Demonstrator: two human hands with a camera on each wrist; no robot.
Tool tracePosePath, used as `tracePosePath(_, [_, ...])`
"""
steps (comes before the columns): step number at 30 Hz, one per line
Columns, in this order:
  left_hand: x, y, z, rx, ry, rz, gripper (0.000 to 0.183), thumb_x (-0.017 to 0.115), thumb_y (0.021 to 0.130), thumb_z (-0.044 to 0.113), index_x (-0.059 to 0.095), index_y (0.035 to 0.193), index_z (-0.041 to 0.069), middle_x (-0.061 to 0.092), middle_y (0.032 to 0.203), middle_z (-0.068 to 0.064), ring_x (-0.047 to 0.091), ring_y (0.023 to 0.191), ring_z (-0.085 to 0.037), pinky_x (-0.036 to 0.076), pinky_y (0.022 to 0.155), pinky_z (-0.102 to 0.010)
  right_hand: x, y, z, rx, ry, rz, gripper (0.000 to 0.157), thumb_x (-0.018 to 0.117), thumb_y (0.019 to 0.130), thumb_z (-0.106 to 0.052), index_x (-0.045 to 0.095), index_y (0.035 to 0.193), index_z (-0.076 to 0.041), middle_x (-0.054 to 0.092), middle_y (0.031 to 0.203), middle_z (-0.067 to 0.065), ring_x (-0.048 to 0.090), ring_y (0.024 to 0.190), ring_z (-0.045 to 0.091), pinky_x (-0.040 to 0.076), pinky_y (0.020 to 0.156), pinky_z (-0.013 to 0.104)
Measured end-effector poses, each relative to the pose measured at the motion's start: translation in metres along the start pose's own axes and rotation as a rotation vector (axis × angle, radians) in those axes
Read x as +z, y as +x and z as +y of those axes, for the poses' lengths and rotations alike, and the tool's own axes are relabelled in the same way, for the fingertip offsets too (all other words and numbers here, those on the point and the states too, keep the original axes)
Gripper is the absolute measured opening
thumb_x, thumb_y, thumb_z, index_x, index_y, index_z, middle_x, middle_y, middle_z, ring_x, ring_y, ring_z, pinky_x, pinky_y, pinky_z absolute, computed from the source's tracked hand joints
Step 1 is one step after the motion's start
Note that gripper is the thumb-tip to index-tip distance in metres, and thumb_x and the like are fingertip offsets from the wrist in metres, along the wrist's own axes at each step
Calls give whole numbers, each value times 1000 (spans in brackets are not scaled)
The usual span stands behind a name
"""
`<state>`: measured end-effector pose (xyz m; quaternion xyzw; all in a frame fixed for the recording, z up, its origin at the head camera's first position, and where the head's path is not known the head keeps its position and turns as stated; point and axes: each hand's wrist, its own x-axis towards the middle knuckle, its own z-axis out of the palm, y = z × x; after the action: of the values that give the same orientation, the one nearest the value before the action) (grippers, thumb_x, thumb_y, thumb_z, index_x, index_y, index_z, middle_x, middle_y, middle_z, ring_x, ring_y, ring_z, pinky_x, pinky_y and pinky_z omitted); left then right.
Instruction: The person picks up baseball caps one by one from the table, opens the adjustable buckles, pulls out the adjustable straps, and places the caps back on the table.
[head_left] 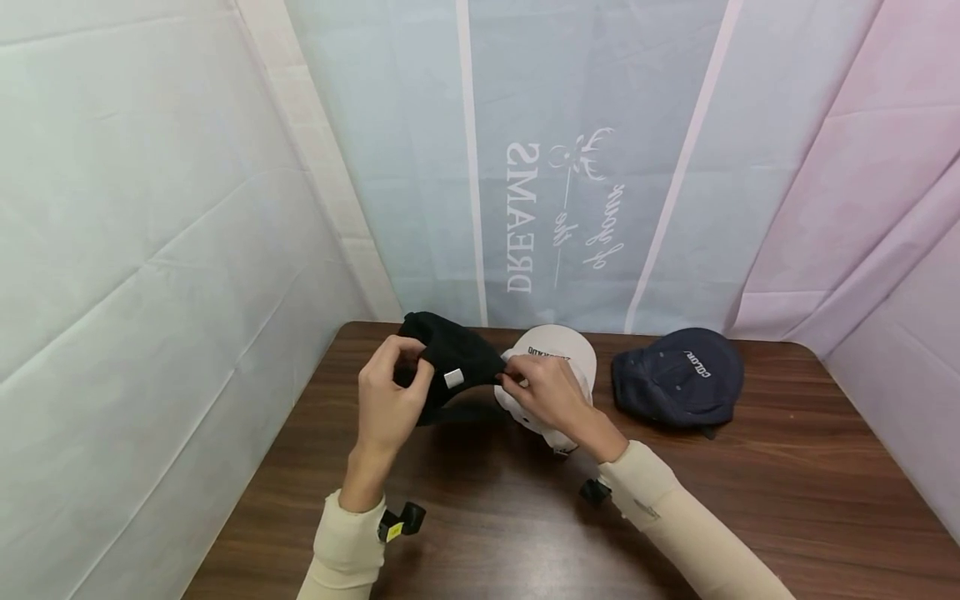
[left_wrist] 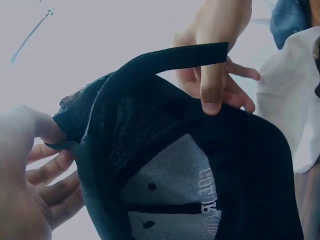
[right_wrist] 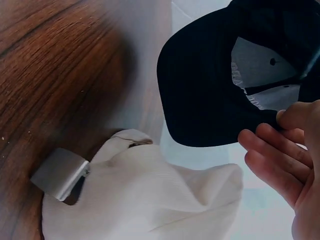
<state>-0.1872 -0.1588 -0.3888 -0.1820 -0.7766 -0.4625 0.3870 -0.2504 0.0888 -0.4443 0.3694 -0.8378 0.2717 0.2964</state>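
Note:
A black baseball cap point(head_left: 457, 350) is held up off the table between both hands, its inside turned toward the left wrist camera. My left hand point(head_left: 390, 396) pinches the back edge of the cap; in the left wrist view a loose strap point(left_wrist: 170, 59) arches over the opening. My right hand point(head_left: 547, 387) pinches the cap's edge where the brim point(right_wrist: 200, 85) begins. Pale lining and the reversed stitching of the front lettering show inside. Behind and below my right hand a white cap point(head_left: 573, 342) lies on the table, partly hidden by that hand.
A navy cap point(head_left: 678, 379) rests to the right of the white one. The brown wooden table point(head_left: 480, 517) meets a printed cloth backdrop point(head_left: 562, 83), with pale cloth walls point(head_left: 150, 333) at the sides. A metal buckle point(right_wrist: 60, 175) shows on the white cap's strap.

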Motion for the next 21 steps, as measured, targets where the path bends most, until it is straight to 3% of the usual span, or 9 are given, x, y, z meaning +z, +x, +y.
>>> tracePosePath(8, [4,-5,-8,2,22,-41,15,66,91,-8,69,97,5,71,93,-8,67,82,-18,58,75,-34,10,1,6,22,-48,-40,15,77,96,-11,70,83,-15,75,77,-1,73,66,14,51,52,29])
tracePosePath(13, [7,-9,-11,8,38,-74,14,68,90,-7,68,97,6,71,94,-8,68,84,-18,58,78,-28,11,3,6,81,-91,-86,13,73,99,-11,71,86,-14,75,78,1,68,61,14,46,50,27])
tracePosePath(16, [9,-12,-12,6,62,-103,15,69,90,-7,68,99,6,71,96,-7,69,86,-18,59,79,-31,12,4,5,119,-114,-112,4,73,99,-12,76,100,-11,77,83,3,66,59,15,43,48,27])
tracePosePath(21, [11,-17,-14,-9,83,-141,16,69,91,-6,69,100,7,71,98,-6,70,88,-21,60,80,-37,13,5,3,159,-128,-139,29,75,97,-16,74,126,-10,80,89,5,69,62,16,44,47,29])
